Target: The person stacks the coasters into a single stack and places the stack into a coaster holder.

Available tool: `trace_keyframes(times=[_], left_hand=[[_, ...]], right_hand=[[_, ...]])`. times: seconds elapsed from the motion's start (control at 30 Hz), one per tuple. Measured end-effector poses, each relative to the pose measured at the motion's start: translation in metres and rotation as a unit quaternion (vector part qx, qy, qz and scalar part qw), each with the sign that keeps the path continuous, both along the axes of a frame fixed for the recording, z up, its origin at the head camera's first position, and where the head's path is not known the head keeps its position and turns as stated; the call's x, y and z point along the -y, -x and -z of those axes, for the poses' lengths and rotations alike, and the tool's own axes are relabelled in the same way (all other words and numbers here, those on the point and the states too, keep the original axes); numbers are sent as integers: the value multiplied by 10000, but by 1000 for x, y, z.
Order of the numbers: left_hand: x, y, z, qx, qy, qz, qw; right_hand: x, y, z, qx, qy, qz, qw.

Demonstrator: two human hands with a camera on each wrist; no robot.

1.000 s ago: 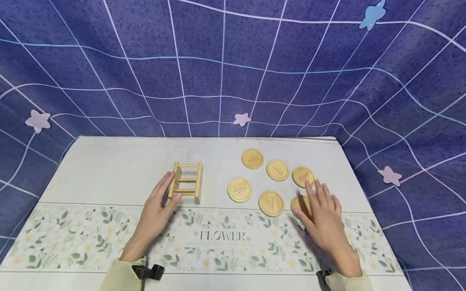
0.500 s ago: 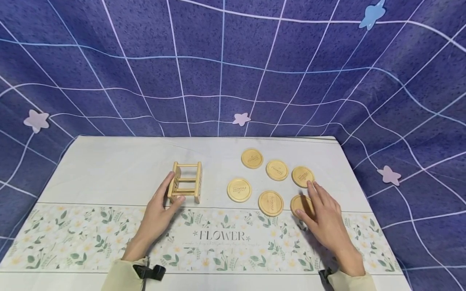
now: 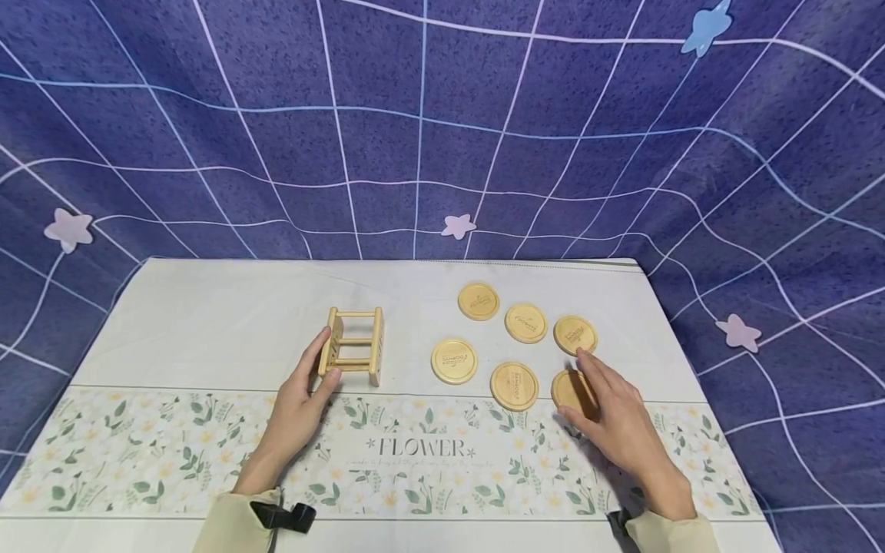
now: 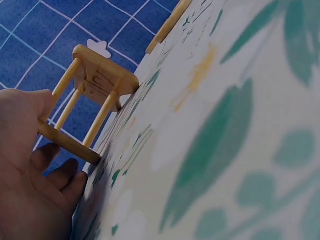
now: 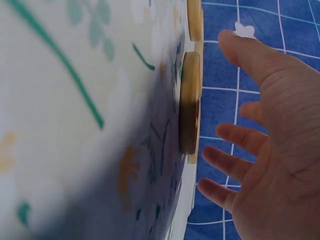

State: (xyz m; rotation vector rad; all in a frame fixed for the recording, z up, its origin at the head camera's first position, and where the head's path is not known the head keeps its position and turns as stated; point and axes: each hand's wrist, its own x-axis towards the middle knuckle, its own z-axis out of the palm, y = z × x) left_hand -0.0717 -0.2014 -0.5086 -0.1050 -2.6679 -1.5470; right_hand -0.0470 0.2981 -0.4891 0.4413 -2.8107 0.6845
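My left hand (image 3: 293, 415) holds the near left side of a small wooden coaster rack (image 3: 377, 346), which has two side panels joined by rods. In the left wrist view the thumb and fingers lie about one panel of the rack (image 4: 106, 75). My right hand (image 3: 618, 418) hovers with spread fingers over a round wooden coaster (image 3: 570, 390), partly covering it. The right wrist view shows a gap between the fingers and that coaster (image 5: 189, 105). Just beyond the fingertips lies another coaster (image 3: 575, 335).
More engraved coasters lie flat in two rows: a back-left one (image 3: 478, 301), a back-middle one (image 3: 526, 322), a front-left one (image 3: 454, 361) and a front-middle one (image 3: 515, 386). A white floral tablecloth (image 3: 429, 488) covers the table. A blue gridded curtain (image 3: 387, 153) encloses the back and sides.
My right hand has drawn slightly back and its fingers have come closer together over the near right coaster. The left thumb has shifted a little; the rack stays in place.
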Motion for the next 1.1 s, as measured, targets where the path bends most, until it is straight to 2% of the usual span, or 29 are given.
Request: trace_keyframes(times=[0.27,0.53,0.83,1.1], left_hand=[[1,0,3,78,-52,63,9999],[2,0,4,-36,-111,112,9999],[2,-1,6,1,-171,47,9998],[1,0,8,-23,-144,2,9999]], right_hand=[[-3,2,1,319,155,13,9994],[-6,4,3,405,199,8,9990],[-7,5,4,635,229,97,9977],[-10,6,7,502,497,-61,9975]])
